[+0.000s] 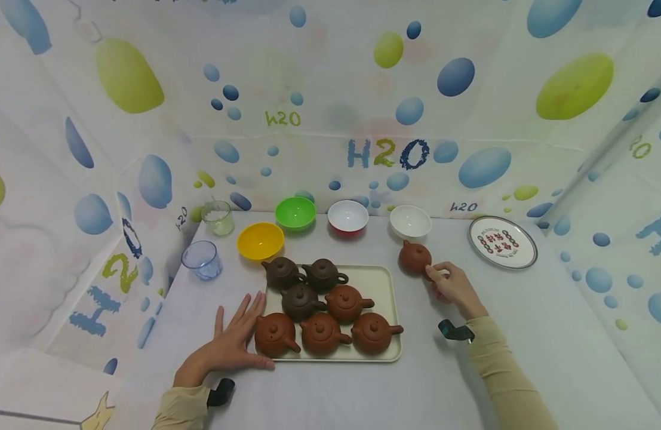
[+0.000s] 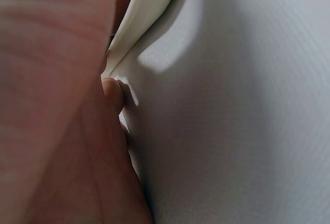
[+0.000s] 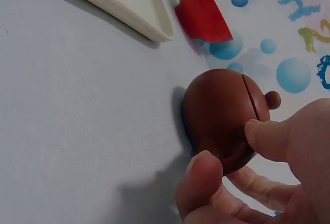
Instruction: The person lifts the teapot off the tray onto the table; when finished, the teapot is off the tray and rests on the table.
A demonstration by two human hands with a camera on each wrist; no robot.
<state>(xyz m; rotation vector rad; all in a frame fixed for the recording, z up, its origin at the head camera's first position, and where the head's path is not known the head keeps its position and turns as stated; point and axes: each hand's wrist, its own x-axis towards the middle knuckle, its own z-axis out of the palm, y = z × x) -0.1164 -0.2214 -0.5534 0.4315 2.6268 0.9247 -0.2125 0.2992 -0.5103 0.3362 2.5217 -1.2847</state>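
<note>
My right hand (image 1: pixel 458 288) pinches the handle of a reddish-brown clay teapot (image 1: pixel 414 258) to the right of the cream tray (image 1: pixel 383 286). In the right wrist view, thumb and fingers grip this teapot (image 3: pixel 219 110) at its handle, and its round lid knob shows. My left hand (image 1: pixel 230 340) lies with fingers spread along the tray's left edge, thumb at the near left corner. Several teapots stand on the tray: three dark brown ones, such as this teapot (image 1: pixel 300 300), and several reddish-brown ones, such as this teapot (image 1: pixel 373 333). The left wrist view shows mostly palm and cloth.
Behind the tray stand a yellow bowl (image 1: pixel 260 242), a green bowl (image 1: pixel 295 214), a red-and-white bowl (image 1: pixel 349 218) and a white bowl (image 1: pixel 411 222). A blue glass (image 1: pixel 202 261) and a clear glass (image 1: pixel 218 218) are at left. A printed plate (image 1: pixel 503 242) lies at right.
</note>
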